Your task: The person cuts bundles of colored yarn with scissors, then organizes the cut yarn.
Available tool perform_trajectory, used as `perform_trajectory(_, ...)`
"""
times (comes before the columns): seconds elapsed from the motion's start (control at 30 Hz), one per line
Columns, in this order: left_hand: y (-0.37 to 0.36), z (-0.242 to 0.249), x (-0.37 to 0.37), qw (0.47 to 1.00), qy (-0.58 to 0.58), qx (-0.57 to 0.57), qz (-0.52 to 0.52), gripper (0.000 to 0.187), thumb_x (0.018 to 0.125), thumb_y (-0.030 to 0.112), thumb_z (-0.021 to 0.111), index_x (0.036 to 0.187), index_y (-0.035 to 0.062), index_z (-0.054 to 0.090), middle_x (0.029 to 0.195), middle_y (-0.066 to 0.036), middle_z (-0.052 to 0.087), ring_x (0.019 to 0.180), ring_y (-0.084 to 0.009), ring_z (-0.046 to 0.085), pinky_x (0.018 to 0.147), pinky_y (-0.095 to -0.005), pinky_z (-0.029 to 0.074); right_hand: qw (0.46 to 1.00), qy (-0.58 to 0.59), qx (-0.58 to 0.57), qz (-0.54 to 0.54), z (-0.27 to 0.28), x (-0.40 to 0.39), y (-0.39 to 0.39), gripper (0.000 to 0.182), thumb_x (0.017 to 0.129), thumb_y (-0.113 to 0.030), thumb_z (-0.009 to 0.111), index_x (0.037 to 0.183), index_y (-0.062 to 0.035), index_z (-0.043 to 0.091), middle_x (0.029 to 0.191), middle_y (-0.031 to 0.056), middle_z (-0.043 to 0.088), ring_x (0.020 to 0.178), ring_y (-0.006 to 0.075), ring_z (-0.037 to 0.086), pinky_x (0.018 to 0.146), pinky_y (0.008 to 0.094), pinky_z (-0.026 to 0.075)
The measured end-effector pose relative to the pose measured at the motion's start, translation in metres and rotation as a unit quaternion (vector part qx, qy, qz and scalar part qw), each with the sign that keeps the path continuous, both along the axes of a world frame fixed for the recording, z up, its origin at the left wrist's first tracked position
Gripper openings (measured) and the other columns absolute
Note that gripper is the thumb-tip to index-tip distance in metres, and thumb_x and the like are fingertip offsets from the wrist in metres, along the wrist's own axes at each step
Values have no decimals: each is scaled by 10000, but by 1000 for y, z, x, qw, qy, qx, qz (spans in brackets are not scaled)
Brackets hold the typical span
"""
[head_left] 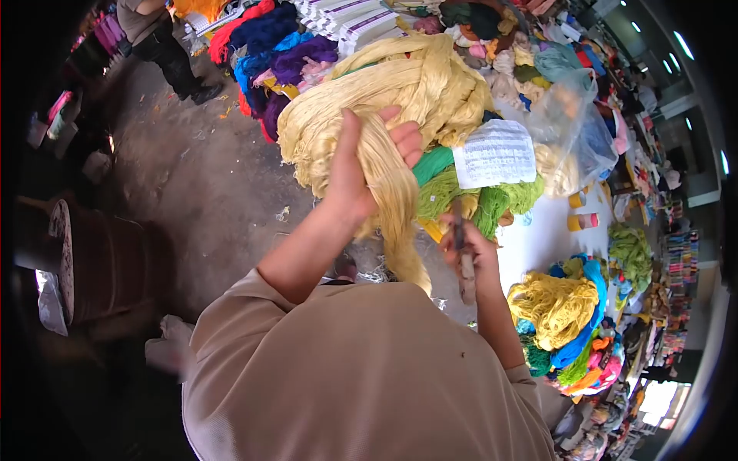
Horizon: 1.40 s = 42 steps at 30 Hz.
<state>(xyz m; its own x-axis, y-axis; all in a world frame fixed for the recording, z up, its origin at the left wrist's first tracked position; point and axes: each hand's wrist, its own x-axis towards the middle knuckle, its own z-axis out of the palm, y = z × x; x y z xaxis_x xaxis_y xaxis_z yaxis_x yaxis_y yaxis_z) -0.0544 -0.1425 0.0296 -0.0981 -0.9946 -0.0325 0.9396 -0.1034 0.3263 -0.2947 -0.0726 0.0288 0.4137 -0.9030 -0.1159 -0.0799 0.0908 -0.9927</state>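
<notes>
A hank of pale yellow yarn [384, 165] lies across the palm of my left hand [352, 178] and hangs down in front of my body. The thumb is on one side and the curled fingers show on the other. Behind it rests a large heap of the same yellow yarn [438, 77]. My right hand [483, 253] is closed around a knife-like tool [466, 265] with a dark upper part and a pale handle. Motion blur hides its exact shape. Just beyond the tool lie light green yarn hanks [440, 194] and a printed paper sheet [496, 154].
Colourful yarn piles [565, 307] lie on the white table at right, near small yarn cones [582, 222] and a clear plastic bag [580, 127]. A rusty drum [108, 261] stands at left. Another person [157, 46] stands at the upper left.
</notes>
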Motion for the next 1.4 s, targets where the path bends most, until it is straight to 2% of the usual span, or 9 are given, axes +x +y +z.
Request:
perform_trajectory(0.1, 1, -6, -11, 997, 74, 2, -30, 717, 948, 640, 458, 1339, 39, 469, 1176, -153, 617, 1079, -265, 617, 960, -422, 512, 975, -31, 220, -14, 14, 19, 8, 323, 973, -84, 475, 1249, 10, 614, 711, 23, 605, 550, 62, 522, 502, 190, 396)
perform_trajectory(0.43, 4, -5, -8, 995, 89, 32, -22, 679, 972, 620, 417, 1305, 31, 481, 1195, -150, 609, 1126, -276, 599, 984, -439, 497, 959, -41, 277, -33, 12, 29, 6, 366, 1005, -193, 413, 1214, 20, 625, 684, 48, 615, 520, 74, 524, 483, 199, 380)
perform_trajectory(0.6, 12, -3, -12, 997, 66, 24, -38, 629, 984, 592, 425, 1280, 45, 514, 1155, -107, 627, 1090, -249, 616, 983, -428, 505, 971, -36, 234, -29, 12, 29, 1, 347, 1004, -187, 425, 1201, 19, 622, 671, 35, 600, 503, 76, 496, 479, 202, 373)
perform_trajectory(0.7, 12, 1, -12, 998, 25, 56, -12, 630, 988, 591, 415, 1284, 43, 508, 1156, -111, 626, 1089, -256, 617, 978, -428, 509, 997, 63, 17, 30, 9, 25, 4, 335, 1002, -183, 429, 1176, 23, 627, 665, 30, 594, 496, 77, 486, 474, 206, 370)
perform_trajectory(0.77, 9, -1, -11, 997, 23, 72, 6, 655, 990, 615, 366, 1276, 37, 482, 1150, -163, 615, 1064, -283, 621, 963, -440, 509, 977, -10, 215, -6, 10, 24, 1, 345, 1011, -212, 425, 1153, 21, 636, 638, 27, 582, 488, 82, 493, 469, 210, 377)
perform_trajectory(1.03, 9, -5, -11, 997, 12, 71, -11, 649, 997, 609, 353, 1283, 40, 480, 1144, -158, 621, 1058, -275, 625, 955, -427, 515, 946, -27, 320, -31, 4, 26, 3, 304, 999, -208, 484, 1152, 3, 640, 609, 12, 559, 486, 83, 499, 475, 207, 391)
perform_trajectory(1.23, 11, -15, -20, 997, -17, 72, -34, 635, 992, 607, 372, 1299, 61, 478, 1144, -143, 620, 1062, -268, 624, 960, -422, 503, 996, 22, 86, -4, 11, 20, 8, 282, 912, -130, 676, 1180, -58, 632, 692, -50, 522, 562, 42, 486, 496, 188, 370)
perform_trajectory(1.27, 11, -14, -21, 996, -26, 88, -23, 628, 987, 604, 389, 1304, 69, 480, 1163, -131, 619, 1074, -272, 622, 966, -444, 503, 995, -31, 89, -29, 8, 19, 8, 415, 796, 119, 681, 1156, -85, 655, 800, -29, 595, 606, 30, 515, 523, 177, 416)
perform_trajectory(1.4, 12, -9, -33, 993, -47, 110, 1, 617, 992, 597, 390, 1320, 81, 473, 1185, -133, 597, 1089, -268, 603, 972, -450, 465, 987, 10, -151, -50, -1, 35, -1, 511, 783, 126, 680, 1246, -62, 572, 904, 5, 617, 724, 80, 537, 642, 214, 437)
